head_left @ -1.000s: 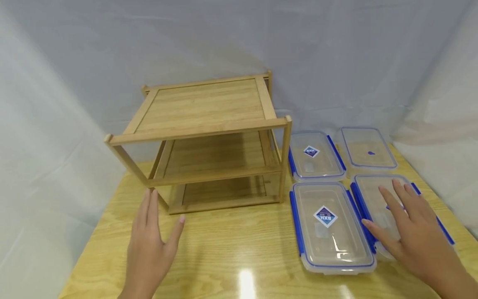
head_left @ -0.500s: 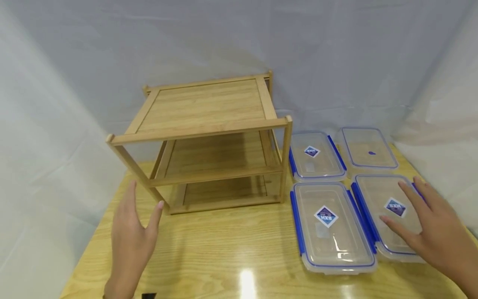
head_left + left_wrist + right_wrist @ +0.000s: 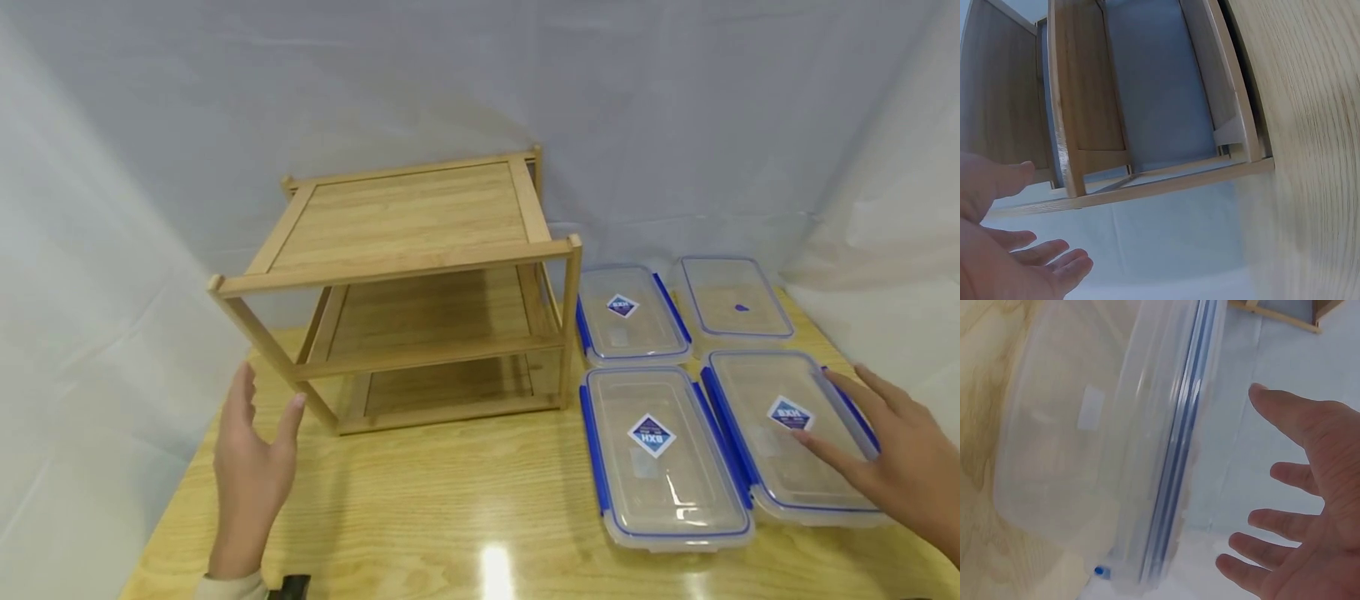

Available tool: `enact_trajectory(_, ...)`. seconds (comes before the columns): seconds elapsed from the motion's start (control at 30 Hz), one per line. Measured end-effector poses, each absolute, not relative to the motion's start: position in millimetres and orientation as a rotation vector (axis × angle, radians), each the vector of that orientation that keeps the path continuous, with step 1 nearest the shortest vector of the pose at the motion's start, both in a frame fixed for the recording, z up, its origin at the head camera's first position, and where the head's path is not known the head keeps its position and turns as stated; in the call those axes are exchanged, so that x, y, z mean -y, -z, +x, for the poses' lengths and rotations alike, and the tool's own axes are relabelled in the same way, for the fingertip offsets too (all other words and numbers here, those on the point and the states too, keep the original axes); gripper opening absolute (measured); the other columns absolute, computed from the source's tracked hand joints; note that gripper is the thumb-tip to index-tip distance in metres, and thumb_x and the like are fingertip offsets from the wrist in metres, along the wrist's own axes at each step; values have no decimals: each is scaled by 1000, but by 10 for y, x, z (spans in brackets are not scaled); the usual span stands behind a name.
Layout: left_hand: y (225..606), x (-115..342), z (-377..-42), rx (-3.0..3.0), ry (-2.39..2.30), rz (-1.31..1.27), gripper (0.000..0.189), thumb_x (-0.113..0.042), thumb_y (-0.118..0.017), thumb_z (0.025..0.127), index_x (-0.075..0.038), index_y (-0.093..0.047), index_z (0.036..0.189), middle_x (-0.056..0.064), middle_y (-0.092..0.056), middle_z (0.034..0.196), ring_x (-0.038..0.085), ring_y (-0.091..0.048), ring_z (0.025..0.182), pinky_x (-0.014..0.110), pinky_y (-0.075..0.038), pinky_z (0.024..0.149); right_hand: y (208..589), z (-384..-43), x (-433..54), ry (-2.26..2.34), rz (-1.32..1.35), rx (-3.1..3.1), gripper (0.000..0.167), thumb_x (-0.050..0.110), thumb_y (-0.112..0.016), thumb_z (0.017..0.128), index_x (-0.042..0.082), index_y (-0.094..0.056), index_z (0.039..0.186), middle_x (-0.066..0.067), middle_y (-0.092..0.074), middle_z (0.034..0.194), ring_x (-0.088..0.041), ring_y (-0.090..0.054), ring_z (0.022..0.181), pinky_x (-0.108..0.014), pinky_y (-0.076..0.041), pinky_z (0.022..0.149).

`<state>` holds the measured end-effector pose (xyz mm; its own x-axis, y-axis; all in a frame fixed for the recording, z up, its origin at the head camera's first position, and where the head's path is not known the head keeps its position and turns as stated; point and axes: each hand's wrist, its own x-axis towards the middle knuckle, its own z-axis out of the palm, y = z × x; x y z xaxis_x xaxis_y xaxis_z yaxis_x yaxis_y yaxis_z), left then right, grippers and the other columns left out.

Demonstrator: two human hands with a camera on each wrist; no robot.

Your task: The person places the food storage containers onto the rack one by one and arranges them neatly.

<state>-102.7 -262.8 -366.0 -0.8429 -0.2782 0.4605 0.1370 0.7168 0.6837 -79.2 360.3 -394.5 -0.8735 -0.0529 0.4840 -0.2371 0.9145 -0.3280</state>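
A wooden rack (image 3: 397,308) with three shelves stands on a table (image 3: 442,500). The left hand (image 3: 251,467) is near the rack's front left post (image 3: 262,339), thumb spread wide from the fingers. To the rack's right sit four clear boxes (image 3: 675,483) in two rows. Over the front box (image 3: 783,458) farther from the rack hovers the right hand (image 3: 903,454), fingers and thumb wide apart. Behind the rack hangs a pale sheet (image 3: 412,83).

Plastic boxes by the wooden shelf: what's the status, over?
Left hand empty, near shelf. Right hand empty, by front right box; nothing visible between them. Four boxes on table, right of shelf.
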Motion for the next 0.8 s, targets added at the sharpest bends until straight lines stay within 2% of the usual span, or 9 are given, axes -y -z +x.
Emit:
enact_trajectory(0.17, 3667, 2662, -1082, 2379, 1190, 173, 75, -23, -62, 104, -7, -18, 162, 20, -28, 162, 42, -32, 146, 55, -31, 118, 4009, -806, -3714, -571, 186, 2637, 81, 31, -84, 84, -10, -45, 142, -49, -33, 143, -68, -29, 131, -83, -21, 103)
enact_trajectory(0.27, 3671, 2676, -1117, 2378, 1260, 204, 74, -25, -60, 104, -9, -17, 163, 18, -28, 162, 41, -33, 145, 54, -32, 118, 4030, -819, -3775, -578, 133, 2711, 83, 31, -84, 85, -10, -42, 144, -50, -30, 143, -68, -26, 132, -85, -26, 94)
enact_trajectory(0.43, 3684, 2699, -1196, 2364, 1370, 226, 71, -28, -58, 105, -15, -18, 163, 13, -29, 163, 34, -33, 147, 50, -33, 119, 4053, -866, -3872, -570, 43, 2842, 91, 37, -84, 85, -13, -38, 145, -50, -36, 133, -67, -38, 115, -79, -41, 76)
enact_trajectory(0.57, 3686, 2706, -1244, 2355, 1419, 235, 67, -29, -56, 106, -15, -21, 162, 12, -31, 162, 32, -35, 146, 48, -37, 117, 4069, -922, -3958, -657, -9, 2977, 96, 41, -80, 89, -16, -30, 148, -51, -34, 136, -72, -42, 105, -77, -45, 75)
enact_trajectory(0.67, 3678, 2692, -1277, 2347, 1426, 237, 64, -30, -56, 106, -15, -26, 161, 13, -37, 158, 31, -40, 144, 43, -41, 115, 4091, -957, -4022, -742, -41, 3029, 97, 41, -79, 90, -16, -27, 149, -52, -30, 138, -75, -42, 105, -76, -48, 74)
enact_trajectory(0.8, 3673, 2664, -1321, 2334, 1430, 255, 62, -32, -56, 105, -17, -32, 159, 13, -46, 153, 30, -46, 140, 40, -45, 112, 4119, -981, -4076, -786, -114, 3066, 97, 44, -77, 91, -15, -27, 149, -52, -31, 136, -73, -45, 105, -70, -52, 73)
